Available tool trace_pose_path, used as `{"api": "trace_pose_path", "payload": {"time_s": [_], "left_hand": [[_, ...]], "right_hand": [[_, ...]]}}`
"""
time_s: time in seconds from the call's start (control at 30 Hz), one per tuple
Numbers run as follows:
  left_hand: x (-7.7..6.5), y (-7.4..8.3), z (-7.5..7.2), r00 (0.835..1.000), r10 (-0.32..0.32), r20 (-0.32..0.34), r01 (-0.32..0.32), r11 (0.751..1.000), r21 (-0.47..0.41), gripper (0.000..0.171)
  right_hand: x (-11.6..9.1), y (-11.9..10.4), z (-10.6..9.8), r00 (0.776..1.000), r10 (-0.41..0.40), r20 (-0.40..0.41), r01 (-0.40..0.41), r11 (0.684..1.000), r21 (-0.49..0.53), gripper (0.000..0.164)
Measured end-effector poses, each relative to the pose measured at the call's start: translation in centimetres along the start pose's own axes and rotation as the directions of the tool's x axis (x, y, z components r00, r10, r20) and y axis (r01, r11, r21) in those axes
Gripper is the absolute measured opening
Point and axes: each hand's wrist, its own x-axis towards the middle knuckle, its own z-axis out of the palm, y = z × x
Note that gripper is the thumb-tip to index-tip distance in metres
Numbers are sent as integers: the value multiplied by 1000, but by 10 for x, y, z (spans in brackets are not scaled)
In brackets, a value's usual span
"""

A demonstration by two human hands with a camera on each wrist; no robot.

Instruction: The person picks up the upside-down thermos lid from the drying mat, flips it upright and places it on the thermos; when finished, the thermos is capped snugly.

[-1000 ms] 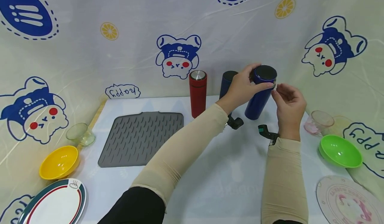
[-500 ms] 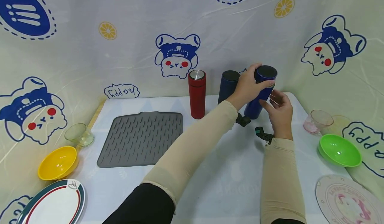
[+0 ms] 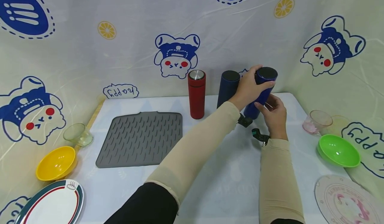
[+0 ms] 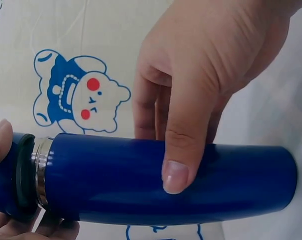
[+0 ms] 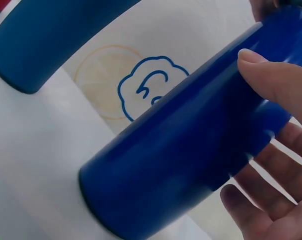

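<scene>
A blue thermos [image 3: 263, 96] with a dark-topped lid [image 3: 267, 73] stands at the back right of the table, with both hands on it. My left hand [image 3: 248, 88] grips the lid end, thumb in front and fingers behind. Lower down, my right hand [image 3: 275, 116] holds the body; its thumb lies along the near side in the left wrist view, and the fingers reach round behind. A silver band [image 4: 42, 172] shows between lid and body there. Just left stand a dark blue thermos [image 3: 227, 90], partly behind my left hand, and a red thermos [image 3: 196, 97] with a silver top.
A grey ridged mat [image 3: 141, 140] lies left of the thermoses. Along the left edge are a clear glass [image 3: 78, 134], a yellow bowl [image 3: 57, 164] and a rimmed plate [image 3: 49, 205]. On the right sit a pinkish glass [image 3: 318, 121], a green bowl [image 3: 339, 150] and a pale plate [image 3: 345, 200].
My right hand has come down and left from beside the lid onto the thermos body. My left hand has kept its grip on the lid end, with the left forearm shifted slightly right.
</scene>
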Motion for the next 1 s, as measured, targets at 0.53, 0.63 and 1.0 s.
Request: {"api": "trace_pose_path", "payload": {"time_s": [0.53,0.63,1.0], "left_hand": [[10,0,3,999,-43,34,42,999,16,75],[11,1,3,998,-35,44,34,999,24,75],[14,-10,7,999,-31,44,31,1000,0,75]], "right_hand": [[2,5,6,1000,3,12,-2,999,-49,72],[2,4,5,1000,7,12,-6,998,-69,73],[3,8,7,1000,-20,3,20,996,-88,71]]}}
